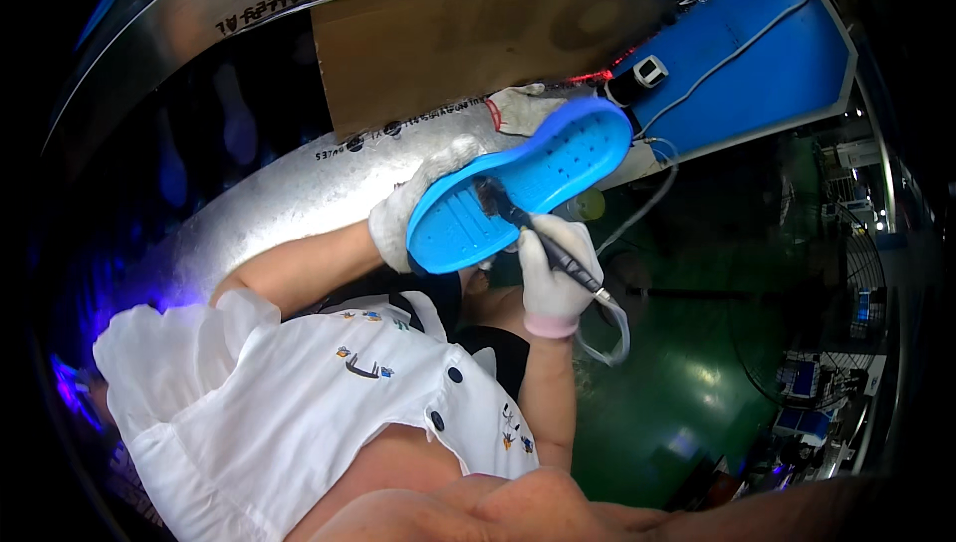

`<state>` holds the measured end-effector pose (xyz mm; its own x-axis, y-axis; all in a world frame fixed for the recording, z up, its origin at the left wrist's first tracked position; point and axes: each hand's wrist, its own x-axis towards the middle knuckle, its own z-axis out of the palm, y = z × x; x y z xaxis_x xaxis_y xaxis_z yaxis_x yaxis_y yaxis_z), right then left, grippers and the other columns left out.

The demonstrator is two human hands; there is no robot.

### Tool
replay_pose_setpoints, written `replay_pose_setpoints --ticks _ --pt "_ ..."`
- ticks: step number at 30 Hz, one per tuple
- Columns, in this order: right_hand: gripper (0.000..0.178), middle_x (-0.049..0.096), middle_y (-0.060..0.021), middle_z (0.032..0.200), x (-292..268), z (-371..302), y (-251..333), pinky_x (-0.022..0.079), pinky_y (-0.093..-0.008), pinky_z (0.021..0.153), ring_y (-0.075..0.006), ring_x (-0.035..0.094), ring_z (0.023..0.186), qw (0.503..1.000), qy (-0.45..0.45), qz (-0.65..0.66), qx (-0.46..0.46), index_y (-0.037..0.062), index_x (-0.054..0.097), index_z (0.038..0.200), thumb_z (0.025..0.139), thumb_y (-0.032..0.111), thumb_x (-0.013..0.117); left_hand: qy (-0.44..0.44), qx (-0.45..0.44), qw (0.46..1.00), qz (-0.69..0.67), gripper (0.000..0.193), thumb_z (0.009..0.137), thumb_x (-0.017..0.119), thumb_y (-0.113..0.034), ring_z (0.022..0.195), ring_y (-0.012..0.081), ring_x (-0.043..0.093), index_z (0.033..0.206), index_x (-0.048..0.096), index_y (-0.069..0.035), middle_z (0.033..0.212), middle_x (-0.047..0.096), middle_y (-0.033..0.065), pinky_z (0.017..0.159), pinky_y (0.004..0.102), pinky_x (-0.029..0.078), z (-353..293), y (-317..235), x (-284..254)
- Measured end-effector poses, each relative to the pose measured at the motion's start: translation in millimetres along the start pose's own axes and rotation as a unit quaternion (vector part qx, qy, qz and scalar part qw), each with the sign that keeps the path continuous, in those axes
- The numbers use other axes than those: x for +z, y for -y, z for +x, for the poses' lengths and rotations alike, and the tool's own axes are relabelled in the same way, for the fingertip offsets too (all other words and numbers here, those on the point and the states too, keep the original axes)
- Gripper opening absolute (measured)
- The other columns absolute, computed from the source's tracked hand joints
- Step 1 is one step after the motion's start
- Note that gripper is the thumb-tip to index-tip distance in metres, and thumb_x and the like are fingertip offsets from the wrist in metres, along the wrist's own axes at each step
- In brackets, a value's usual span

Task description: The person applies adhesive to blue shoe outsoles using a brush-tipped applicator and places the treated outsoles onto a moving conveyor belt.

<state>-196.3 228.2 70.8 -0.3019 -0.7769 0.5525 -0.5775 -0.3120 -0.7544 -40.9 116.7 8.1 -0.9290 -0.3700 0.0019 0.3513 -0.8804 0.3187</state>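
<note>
A blue shoe sole (578,153) is gripped along its edge by the gloved left hand (423,193), hollow side exposed. A black brush (516,215) is clasped in the gloved right hand (561,271), its bristles set against the sole's inside. The sole is held up near the edge of the silvery worktop (289,183), where a red-cuffed white glove (523,112) is seen beside brown cardboard (448,49).
</note>
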Motion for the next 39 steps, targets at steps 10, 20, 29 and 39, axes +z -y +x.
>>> replay_pose_setpoints --ticks 10,20,29,39 --pt "0.023 0.070 -0.0134 0.096 8 28 -31 0.051 -0.0371 0.078 -0.0287 0.065 0.085 0.938 -0.090 -0.264 -0.205 0.0011 0.071 0.099 0.077 -0.004 0.075 -0.058 0.000 0.998 -0.006 0.089 0.087 0.043 -0.078 0.089 0.0363 0.070 0.146 0.042 -0.012 0.121 0.062 0.0231 0.076 0.0459 0.060 -7 23 8" --pt "0.023 0.068 -0.0148 0.097 8 -18 8 0.053 -0.0250 0.073 -0.0166 0.064 0.080 0.957 -0.112 0.262 0.059 -0.0077 0.062 0.103 0.080 -0.006 0.065 0.154 0.215 0.921 0.286 0.091 0.086 0.051 -0.073 0.105 0.0277 0.065 0.144 0.041 -0.005 0.123 0.062 0.0210 0.083 0.0371 0.058 -59 -167 128" --pt "0.024 0.068 -0.0103 0.096 17 -34 -27 0.054 -0.0248 0.070 -0.0134 0.064 0.075 0.945 -0.052 0.280 0.161 -0.0071 0.062 0.107 0.084 -0.002 0.066 -0.386 0.319 0.450 0.740 0.040 0.096 0.061 -0.035 0.094 0.0181 0.070 0.120 0.064 -0.003 0.124 0.064 0.0164 0.068 0.0241 0.056 -103 -234 203" --pt "0.024 0.066 -0.0114 0.082 26 -39 -39 0.051 -0.0212 0.052 -0.0115 0.061 0.056 0.927 -0.109 0.245 0.261 -0.0063 0.059 0.109 0.086 -0.004 0.062 -0.504 0.260 -0.052 0.822 0.026 0.088 0.065 -0.018 0.102 0.0362 0.063 0.106 0.067 0.001 0.108 0.066 0.0207 0.084 0.0402 0.053 -214 -285 154"
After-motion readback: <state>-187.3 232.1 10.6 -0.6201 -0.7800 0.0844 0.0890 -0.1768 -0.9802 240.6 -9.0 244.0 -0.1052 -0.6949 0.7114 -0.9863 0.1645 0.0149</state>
